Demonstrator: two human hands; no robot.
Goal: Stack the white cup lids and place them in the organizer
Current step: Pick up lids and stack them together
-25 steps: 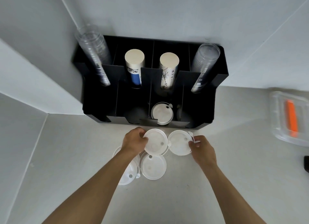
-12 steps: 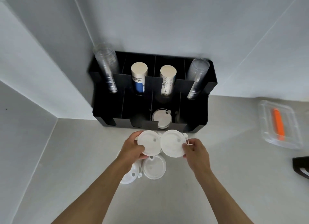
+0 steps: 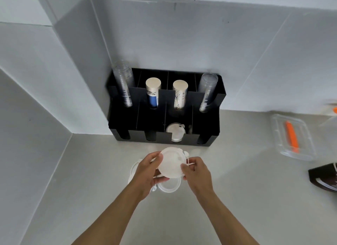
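Four front slots run along the black organizer (image 3: 164, 106); one holds lids. On the bench (image 3: 237, 199) before it, my left hand (image 3: 147, 171) and right hand (image 3: 196, 173) clamp the lids (image 3: 171, 162) together. If rims misalign, I'd expect the stack to slip.

A pale grey countertop (image 3: 237, 199) is set into a corner; it is enclosed by white walls (image 3: 200, 40) divided by thin seams; a boxed white column (image 3: 36, 71) is seen at the left; even, soft light is cast throughout; faint shadows are thrown on the counter.
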